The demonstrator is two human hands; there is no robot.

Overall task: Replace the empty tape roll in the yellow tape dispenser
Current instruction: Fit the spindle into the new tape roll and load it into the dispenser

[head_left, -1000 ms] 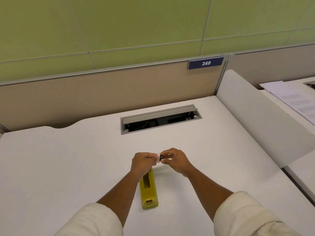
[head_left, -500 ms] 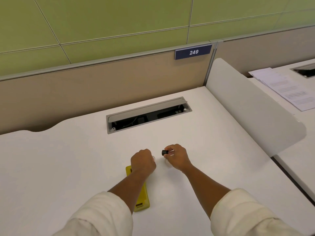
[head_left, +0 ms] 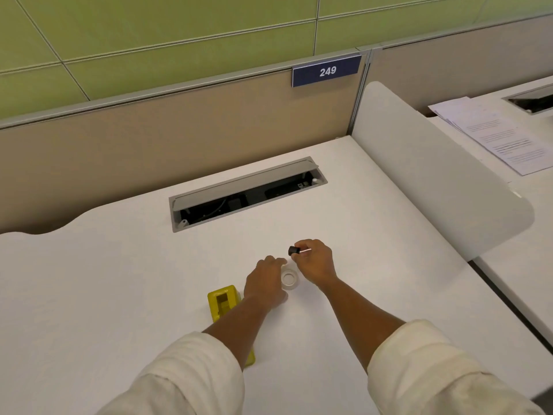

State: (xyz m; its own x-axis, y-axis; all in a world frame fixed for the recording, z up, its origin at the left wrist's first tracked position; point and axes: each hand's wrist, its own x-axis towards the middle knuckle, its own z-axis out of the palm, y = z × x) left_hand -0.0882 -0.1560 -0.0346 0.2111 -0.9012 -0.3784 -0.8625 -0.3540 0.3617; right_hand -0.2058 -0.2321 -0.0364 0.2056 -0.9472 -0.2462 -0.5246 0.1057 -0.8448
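The yellow tape dispenser (head_left: 223, 304) lies on the white desk (head_left: 119, 295), partly hidden under my left forearm. A small clear tape roll (head_left: 289, 279) lies flat on the desk between my hands. My left hand (head_left: 264, 283) hovers just left of the roll with its fingers loosely curled, touching or nearly touching it. My right hand (head_left: 314, 260) is just above and right of the roll, pinching a small black spindle (head_left: 294, 251) between its fingertips.
An open grey cable tray (head_left: 245, 193) is set into the desk behind my hands. A white side divider (head_left: 434, 175) borders the desk on the right, with papers (head_left: 493, 133) on the neighbouring desk. A beige partition with a "249" sign (head_left: 326, 71) stands at the back.
My hands have pulled apart. The clear tape roll now lies on the desk beside my left hand, and my right hand has kept the black spindle. The view has shifted left.
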